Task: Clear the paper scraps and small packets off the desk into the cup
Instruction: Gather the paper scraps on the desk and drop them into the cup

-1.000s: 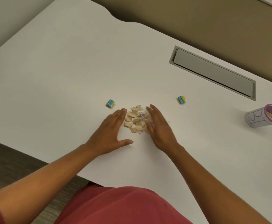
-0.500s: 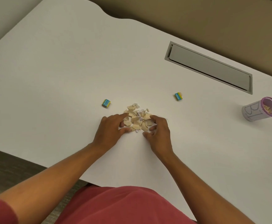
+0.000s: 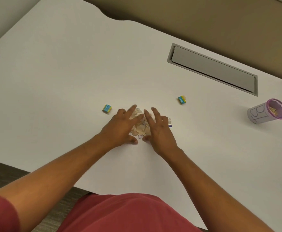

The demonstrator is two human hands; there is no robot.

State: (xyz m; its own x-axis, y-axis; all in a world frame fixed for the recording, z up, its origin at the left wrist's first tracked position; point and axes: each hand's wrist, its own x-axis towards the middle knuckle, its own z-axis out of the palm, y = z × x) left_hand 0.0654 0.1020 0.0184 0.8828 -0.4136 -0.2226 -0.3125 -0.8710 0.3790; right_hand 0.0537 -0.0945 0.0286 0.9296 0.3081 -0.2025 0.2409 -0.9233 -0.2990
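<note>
Working on the desk (image 3: pixel 70 67), we see the cup (image 3: pixel 264 113) far to our right, nearer the right hand (image 3: pixel 158 129); both it and the left hand (image 3: pixel 120 126) are spread open around the paper scraps (image 3: pixel 141 127)

The cup (image 3: pixel 263 112) carries large hand-drawn letters on its side that read roughly "BI". The two blue-and-yellow packets (image 3: pixel 107 108) (image 3: pixel 182 99) each bear small white print, too small to read.
</note>
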